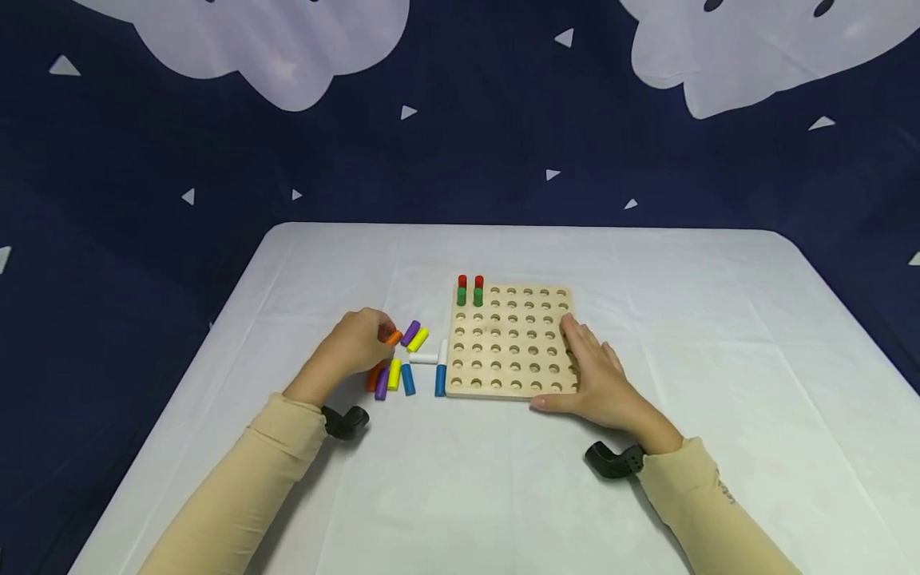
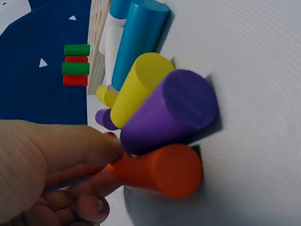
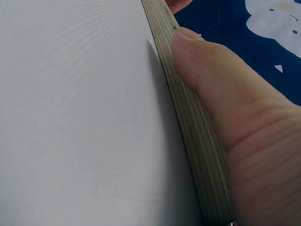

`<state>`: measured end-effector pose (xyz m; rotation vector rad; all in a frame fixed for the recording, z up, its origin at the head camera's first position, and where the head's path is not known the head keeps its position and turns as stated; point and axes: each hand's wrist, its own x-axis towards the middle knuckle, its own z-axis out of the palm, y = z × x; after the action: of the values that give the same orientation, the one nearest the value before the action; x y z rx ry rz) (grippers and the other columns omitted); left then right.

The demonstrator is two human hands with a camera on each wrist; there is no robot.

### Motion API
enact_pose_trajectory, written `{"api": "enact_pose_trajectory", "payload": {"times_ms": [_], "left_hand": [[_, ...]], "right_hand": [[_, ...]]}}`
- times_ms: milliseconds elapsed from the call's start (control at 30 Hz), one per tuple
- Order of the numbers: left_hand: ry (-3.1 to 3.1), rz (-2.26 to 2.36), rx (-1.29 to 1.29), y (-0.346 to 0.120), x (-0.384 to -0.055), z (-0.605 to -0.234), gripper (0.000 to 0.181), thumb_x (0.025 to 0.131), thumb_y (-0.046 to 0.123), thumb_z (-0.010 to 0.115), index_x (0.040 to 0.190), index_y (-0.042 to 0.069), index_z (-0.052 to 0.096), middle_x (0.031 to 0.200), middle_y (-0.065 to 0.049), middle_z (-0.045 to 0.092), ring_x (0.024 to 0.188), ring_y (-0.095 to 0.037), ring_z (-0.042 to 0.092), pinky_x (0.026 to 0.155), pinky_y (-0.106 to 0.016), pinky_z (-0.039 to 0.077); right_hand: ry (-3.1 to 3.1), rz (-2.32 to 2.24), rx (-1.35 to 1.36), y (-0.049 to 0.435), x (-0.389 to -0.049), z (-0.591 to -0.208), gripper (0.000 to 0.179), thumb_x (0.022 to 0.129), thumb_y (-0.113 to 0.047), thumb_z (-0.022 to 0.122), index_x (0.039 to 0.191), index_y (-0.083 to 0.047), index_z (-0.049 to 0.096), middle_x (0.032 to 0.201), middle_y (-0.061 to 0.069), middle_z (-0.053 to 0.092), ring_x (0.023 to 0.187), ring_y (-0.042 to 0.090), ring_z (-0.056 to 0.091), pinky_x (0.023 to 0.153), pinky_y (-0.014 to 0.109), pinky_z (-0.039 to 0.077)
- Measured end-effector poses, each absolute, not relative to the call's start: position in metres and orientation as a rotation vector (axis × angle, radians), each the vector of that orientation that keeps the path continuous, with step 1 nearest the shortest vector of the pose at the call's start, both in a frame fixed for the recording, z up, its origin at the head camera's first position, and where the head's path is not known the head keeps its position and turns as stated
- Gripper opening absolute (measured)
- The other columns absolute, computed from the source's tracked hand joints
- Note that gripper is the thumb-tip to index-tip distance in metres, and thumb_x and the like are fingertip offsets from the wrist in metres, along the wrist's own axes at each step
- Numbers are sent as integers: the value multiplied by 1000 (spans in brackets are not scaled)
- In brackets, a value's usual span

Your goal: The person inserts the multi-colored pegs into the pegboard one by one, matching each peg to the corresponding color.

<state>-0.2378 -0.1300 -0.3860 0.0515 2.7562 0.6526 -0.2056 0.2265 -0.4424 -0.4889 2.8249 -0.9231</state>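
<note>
My left hand point(image 1: 357, 343) is at the left among loose coloured pegs, its thumb and fingers pinching an orange peg point(image 1: 393, 338). Another orange peg point(image 2: 176, 172) lies just beside those fingers, next to a purple peg point(image 2: 181, 106) and a yellow peg point(image 2: 141, 87). The light wooden pegboard point(image 1: 505, 357) lies flat with rows of round holes. Two red pegs point(image 1: 479, 281) stand upright at its back left corner, with two green pegs point(image 1: 477, 298) in front. My right hand point(image 1: 600, 383) rests at the board's near right corner, thumb along the front edge, fingers on the right edge.
White pegs point(image 1: 424, 358) and blue pegs point(image 1: 408, 379) lie by the board's left edge. A second yellow peg point(image 1: 418, 339) and purple peg point(image 1: 410, 332) lie farther back. The white-covered table point(image 1: 460, 487) meets a dark blue backdrop point(image 1: 460, 160).
</note>
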Motion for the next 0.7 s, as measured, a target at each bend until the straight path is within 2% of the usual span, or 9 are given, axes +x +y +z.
{"api": "enact_pose_trajectory", "payload": {"times_ms": [267,400,700], "left_hand": [[2820,841,64,-131,-238,-389,30,91,14,68,116,-1,61,99,-14,62,79,-22,57,66,-27,49],[2871,941,115,-126,-240,-390,26,91,16,68,110,0,60,94,-12,61,77,-21,55,65,-26,47],[2915,1063,188,-98,-246,-389,19,92,19,68,105,8,59,100,-8,68,77,-21,58,66,-29,48]], "right_hand": [[2824,-916,-489,226,-205,-443,137,66,-65,82,160,-13,-4,168,8,-2,154,36,-1,120,60,-5],[2826,-914,-486,226,-205,-443,138,66,-66,81,160,-13,-4,168,8,-2,155,36,-1,120,60,-5],[2833,-914,-487,227,-205,-444,137,67,-65,82,160,-13,-4,168,7,-1,155,36,-1,120,60,-5]]}}
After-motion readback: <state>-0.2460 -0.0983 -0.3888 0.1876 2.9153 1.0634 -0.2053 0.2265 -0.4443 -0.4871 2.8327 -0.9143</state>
